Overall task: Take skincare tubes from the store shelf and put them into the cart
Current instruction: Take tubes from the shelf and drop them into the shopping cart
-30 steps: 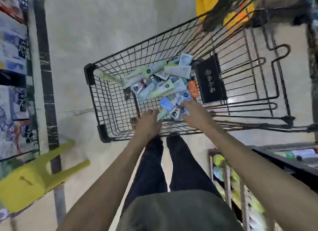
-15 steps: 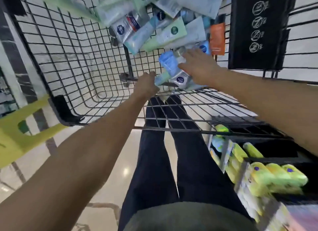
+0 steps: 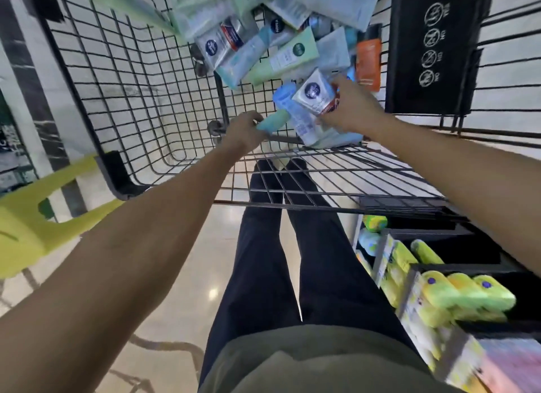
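Observation:
Both my hands reach into the black wire cart (image 3: 123, 106). My left hand (image 3: 244, 131) grips the cap end of a light blue tube (image 3: 282, 111). My right hand (image 3: 349, 109) holds a white tube with a dark blue round logo (image 3: 311, 95), lifted slightly above the cart floor. Behind them a pile of several skincare tubes (image 3: 281, 50) lies in the basket, green, pale blue, white and one orange tube (image 3: 368, 63).
A black sign panel (image 3: 430, 50) hangs on the cart's right side. A shelf with yellow-green packs (image 3: 456, 293) stands at the lower right. A yellow plastic stool (image 3: 32, 229) sits at the left on the glossy floor. My dark trouser legs are below the cart.
The view closed in on the cart. My left hand took hold of the light blue tube's end, and my right hand lifted the white tube with the blue logo.

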A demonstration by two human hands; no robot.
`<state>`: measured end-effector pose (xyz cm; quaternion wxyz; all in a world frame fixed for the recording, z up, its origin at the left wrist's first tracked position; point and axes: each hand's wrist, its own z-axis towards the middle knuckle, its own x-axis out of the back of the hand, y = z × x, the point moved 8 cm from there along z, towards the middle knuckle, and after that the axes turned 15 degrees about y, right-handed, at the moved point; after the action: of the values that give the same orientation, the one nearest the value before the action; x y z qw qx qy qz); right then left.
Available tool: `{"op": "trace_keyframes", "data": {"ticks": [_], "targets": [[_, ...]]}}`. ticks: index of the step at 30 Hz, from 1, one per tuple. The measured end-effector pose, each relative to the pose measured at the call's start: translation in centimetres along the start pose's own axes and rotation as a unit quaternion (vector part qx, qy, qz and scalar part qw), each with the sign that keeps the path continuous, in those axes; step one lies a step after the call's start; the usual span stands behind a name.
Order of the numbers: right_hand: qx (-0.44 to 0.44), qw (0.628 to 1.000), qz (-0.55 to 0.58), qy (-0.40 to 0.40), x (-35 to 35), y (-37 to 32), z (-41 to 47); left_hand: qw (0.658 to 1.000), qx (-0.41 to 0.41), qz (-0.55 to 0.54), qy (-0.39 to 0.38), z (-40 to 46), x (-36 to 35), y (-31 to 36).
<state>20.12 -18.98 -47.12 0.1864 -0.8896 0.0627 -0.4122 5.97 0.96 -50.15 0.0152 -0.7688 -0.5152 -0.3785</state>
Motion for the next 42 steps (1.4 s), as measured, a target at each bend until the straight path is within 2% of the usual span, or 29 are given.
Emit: {"op": "trace_keyframes", "data": {"ticks": [2, 5, 11, 16, 22, 25, 27, 31, 35, 40, 42], "targets": [[-0.099, 0.980, 0.174, 0.014, 1.4, 0.2, -1.5, 0.998, 0.015, -0.057, 0.002, -1.1, 2.2, 0.9], [-0.161, 0.938, 0.305, 0.042, 3.9, -0.6, -4.3, 0.992, 0.037, -0.121, 0.021, -3.1, 5.9, 2.7], [-0.186, 0.840, 0.509, 0.043, 9.9, -4.5, -11.1, 0.975, 0.007, -0.210, 0.078, -10.4, 13.7, 8.5], [-0.154, 0.752, 0.637, 0.061, 15.9, -7.3, -16.9, 0.951, -0.053, -0.275, 0.130, -18.3, 20.2, 13.0], [-0.112, 0.713, 0.684, 0.109, 20.6, -9.2, -24.4, 0.915, -0.164, -0.335, 0.154, -26.6, 26.1, 17.3], [-0.092, 0.709, 0.687, 0.130, 21.7, -10.3, -27.4, 0.911, -0.186, -0.339, 0.143, -28.1, 27.6, 18.1], [-0.086, 0.694, 0.698, 0.155, 22.2, -10.5, -29.6, 0.907, -0.193, -0.352, 0.127, -29.3, 28.4, 18.6], [-0.079, 0.668, 0.708, 0.217, 22.5, -11.2, -34.0, 0.900, -0.226, -0.365, 0.069, -31.2, 29.6, 20.0], [-0.091, 0.622, 0.725, 0.280, 21.7, -11.7, -38.6, 0.893, -0.228, -0.389, 0.005, -32.6, 29.4, 20.7], [-0.103, 0.569, 0.749, 0.323, 19.1, -12.1, -44.1, 0.888, -0.266, -0.372, -0.043, -36.1, 27.2, 21.6], [-0.112, 0.560, 0.743, 0.349, 17.9, -11.7, -46.1, 0.884, -0.279, -0.367, -0.075, -37.7, 25.7, 21.7]]}}
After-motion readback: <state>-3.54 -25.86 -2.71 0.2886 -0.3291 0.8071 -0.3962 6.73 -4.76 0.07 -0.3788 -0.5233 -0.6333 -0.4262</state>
